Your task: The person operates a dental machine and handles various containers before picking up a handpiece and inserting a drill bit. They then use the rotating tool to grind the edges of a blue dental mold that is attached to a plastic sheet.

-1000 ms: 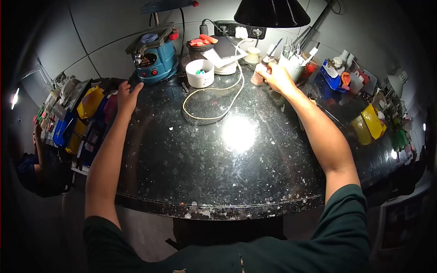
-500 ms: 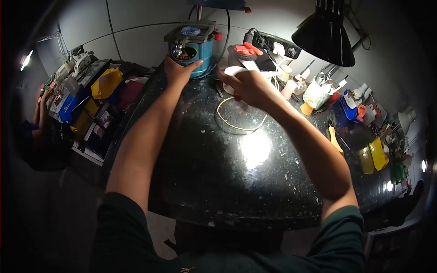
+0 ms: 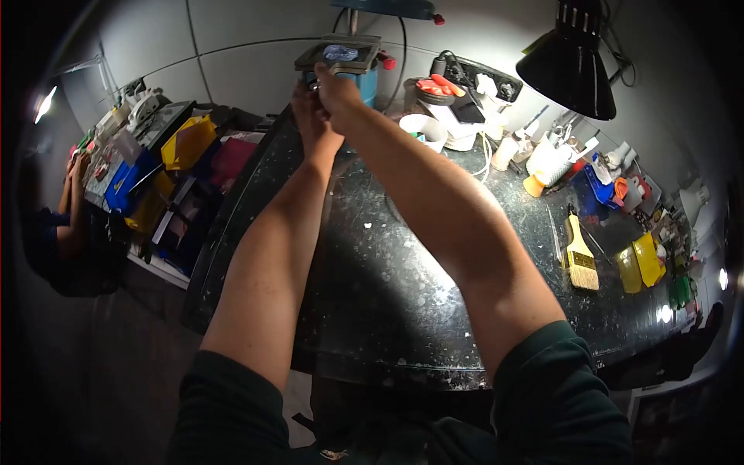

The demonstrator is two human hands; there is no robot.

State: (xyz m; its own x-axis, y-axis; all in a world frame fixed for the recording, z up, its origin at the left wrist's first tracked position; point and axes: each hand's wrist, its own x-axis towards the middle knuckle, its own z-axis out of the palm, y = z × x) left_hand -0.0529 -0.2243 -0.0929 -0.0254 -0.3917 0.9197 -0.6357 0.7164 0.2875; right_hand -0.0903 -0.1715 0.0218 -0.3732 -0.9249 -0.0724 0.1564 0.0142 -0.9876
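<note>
A blue machine (image 3: 366,87) with a flat metal top stands at the back of the dark table, and a crumpled bluish piece (image 3: 340,53) lies on that top. My right hand (image 3: 338,94) is at the machine's front, fingers closed around the metal knob at its upper front edge; the knob is mostly hidden. Just below and to the left, my left hand (image 3: 310,120) is against the machine's front, close to my right hand. Its fingers are partly covered, and whether it holds anything does not show. A white cup (image 3: 424,132) stands right of my hands.
A black lamp (image 3: 570,74) hangs over the back right. Beneath it are a bowl with red pieces (image 3: 438,87), a tool holder (image 3: 549,161) and a cable. A brush (image 3: 581,260) and yellow trays (image 3: 648,260) lie right. Another person's arm (image 3: 74,194) shows far left.
My right hand has left the white cup and moved left to the machine's knob. My left hand has shifted in front of the machine, and the view has turned slightly.
</note>
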